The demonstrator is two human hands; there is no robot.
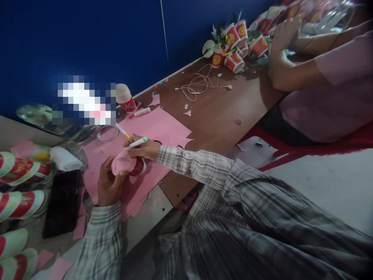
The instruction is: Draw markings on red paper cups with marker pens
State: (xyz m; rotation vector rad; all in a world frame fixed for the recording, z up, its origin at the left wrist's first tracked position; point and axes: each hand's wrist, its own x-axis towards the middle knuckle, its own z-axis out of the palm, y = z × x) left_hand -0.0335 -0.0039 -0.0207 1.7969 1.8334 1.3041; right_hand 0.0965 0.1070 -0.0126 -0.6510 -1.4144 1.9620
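The left hand [109,184], partly curled, held a pink paper piece [124,161] against a red cup [137,167]; the right hand [149,149], fingers closed, gripped a white marker [136,143].

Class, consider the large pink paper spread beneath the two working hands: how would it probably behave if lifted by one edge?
The pink paper would probably bend and sag, since it looks thin and lies flat on the brown table. It seems likely to be light for its spread. Its jagged right-hand edge suggests it may tear or snag there.
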